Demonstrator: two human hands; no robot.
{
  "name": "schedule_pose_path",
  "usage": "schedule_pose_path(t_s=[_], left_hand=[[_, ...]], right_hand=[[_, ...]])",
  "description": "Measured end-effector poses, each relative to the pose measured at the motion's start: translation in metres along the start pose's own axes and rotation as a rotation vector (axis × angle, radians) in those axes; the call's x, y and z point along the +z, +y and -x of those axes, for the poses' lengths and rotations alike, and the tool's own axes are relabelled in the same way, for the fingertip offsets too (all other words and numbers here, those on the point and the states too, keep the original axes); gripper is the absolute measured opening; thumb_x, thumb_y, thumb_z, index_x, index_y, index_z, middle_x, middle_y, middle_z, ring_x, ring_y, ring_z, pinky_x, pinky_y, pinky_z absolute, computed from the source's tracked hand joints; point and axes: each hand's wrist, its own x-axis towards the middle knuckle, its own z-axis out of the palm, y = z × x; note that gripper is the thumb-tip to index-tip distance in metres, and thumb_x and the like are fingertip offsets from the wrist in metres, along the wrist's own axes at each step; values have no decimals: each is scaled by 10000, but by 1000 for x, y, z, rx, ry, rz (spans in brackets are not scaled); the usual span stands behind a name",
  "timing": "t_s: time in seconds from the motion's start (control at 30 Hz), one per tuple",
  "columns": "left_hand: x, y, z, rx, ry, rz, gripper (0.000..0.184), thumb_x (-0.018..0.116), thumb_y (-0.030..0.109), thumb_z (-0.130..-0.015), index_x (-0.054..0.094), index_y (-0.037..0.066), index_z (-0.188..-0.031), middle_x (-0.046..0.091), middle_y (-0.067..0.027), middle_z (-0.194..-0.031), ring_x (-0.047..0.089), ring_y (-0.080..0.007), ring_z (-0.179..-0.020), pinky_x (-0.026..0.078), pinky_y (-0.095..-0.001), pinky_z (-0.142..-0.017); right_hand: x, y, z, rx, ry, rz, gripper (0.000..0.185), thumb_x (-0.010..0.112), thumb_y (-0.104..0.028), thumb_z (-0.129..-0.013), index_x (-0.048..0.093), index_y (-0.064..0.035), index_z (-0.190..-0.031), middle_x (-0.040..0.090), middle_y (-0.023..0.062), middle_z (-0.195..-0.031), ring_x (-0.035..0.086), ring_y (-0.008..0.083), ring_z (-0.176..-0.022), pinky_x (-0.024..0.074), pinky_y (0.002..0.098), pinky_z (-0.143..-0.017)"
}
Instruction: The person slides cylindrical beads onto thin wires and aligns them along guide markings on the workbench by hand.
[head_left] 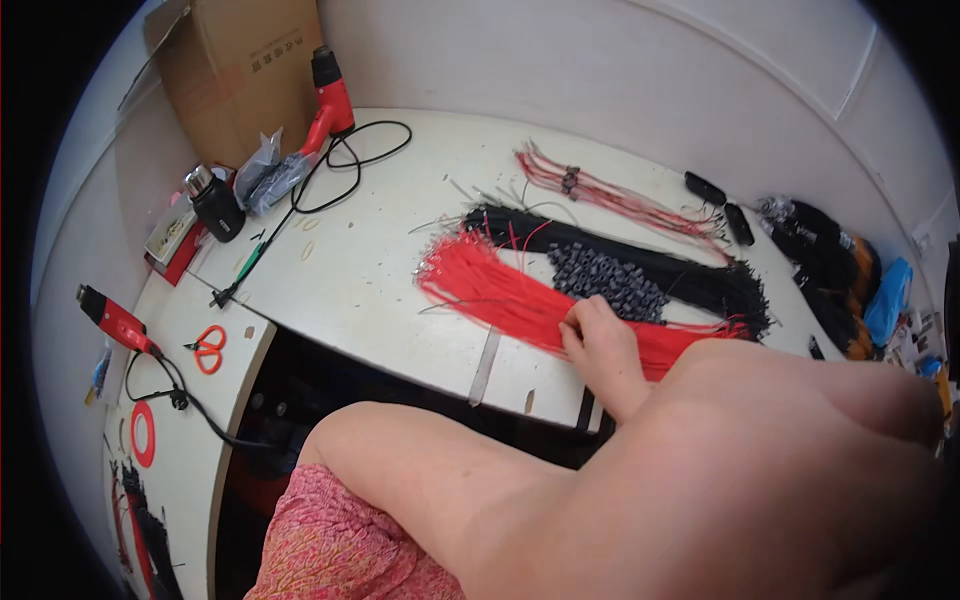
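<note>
My right hand (603,350) reaches over the front edge of the red wire bundle (500,295), its fingers bent and pressed together. Its fingertips are at the border between the red wires and a pile of small dark grey tube pieces (605,280). Whatever is between the fingers is too small to make out. Behind the pile lies a long bundle of black wires (640,258). Farther back, thin red and black wires (620,200) are tied together. My left hand is not in view.
Two red heat guns (335,100) (118,322), a black bottle (215,205), orange scissors (207,350) and red tape (143,435) stand or lie left. A cardboard box (240,80) is behind. Black-and-orange bundles (835,265) lie right. My bare knees are in front of the table (400,240).
</note>
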Motion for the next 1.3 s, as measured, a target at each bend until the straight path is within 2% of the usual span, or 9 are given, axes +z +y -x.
schedule_pose_path(t_s=[0.23,0.3,0.4,0.67,0.73,0.83,0.93,1.13,1.3], left_hand=[[14,-41,-53,164,-45,-31,252,605,229,-917,708,37,-1044,716,-90,-1028,668,-231,-940,540,-368,-755],[30,-31,-41,138,-60,-44,262,605,237,-919,708,37,-1054,718,-93,-1039,671,-233,-951,541,-372,-759],[65,-54,-42,-60,-9,-25,279,604,249,-922,709,37,-1067,720,-96,-1054,676,-237,-968,544,-378,-765],[62,-31,-28,17,-121,169,316,601,278,-927,709,36,-1100,725,-104,-1090,687,-244,-1007,549,-391,-779],[56,-35,23,32,15,-256,120,712,203,-868,722,83,-865,681,-76,-813,614,-242,-702,491,-323,-619],[26,-38,81,-596,122,-297,114,692,234,-913,732,127,-913,656,-24,-802,591,-197,-676,512,-304,-631],[-13,-45,121,-1292,497,-232,123,667,172,-940,744,78,-958,698,-16,-813,593,-120,-679,488,-252,-632],[-49,-73,142,-1216,1044,348,401,623,173,-988,571,-19,-1337,705,-36,-1034,602,-81,-752,501,-202,-693],[-57,-86,135,-1082,873,31,549,670,269,-962,508,-17,-1402,667,-134,-1220,642,-214,-1026,502,-323,-913]], right_hand=[[-2,-4,-3,14,32,31,82,643,0,-842,569,-21,-870,566,85,-822,541,230,-625,460,329,-583],[0,3,-3,-54,93,-42,97,652,-27,-827,561,-47,-853,554,96,-816,558,294,-616,477,398,-565],[-19,-43,-18,136,32,-218,80,636,9,-829,562,-19,-836,576,95,-825,533,230,-628,474,344,-597],[-14,-10,-5,71,82,-128,66,634,4,-850,575,-11,-877,591,91,-872,540,196,-661,463,311,-607],[-14,-5,-10,-71,206,-119,64,637,-5,-857,578,-13,-882,604,81,-854,539,192,-649,456,308,-599],[-16,-2,-9,-196,340,-110,63,639,-14,-865,581,-14,-888,617,72,-837,537,187,-637,450,305,-590],[-33,-14,-7,115,103,-321,59,639,-40,-884,586,-19,-900,620,51,-768,522,180,-599,436,302,-574],[-61,-28,-2,148,-314,-382,73,622,-78,-922,601,-18,-887,607,29,-672,498,176,-549,415,303,-551],[-90,-19,9,131,-317,-202,98,613,-86,-937,655,0,-914,608,3,-723,463,108,-614,375,246,-574]])
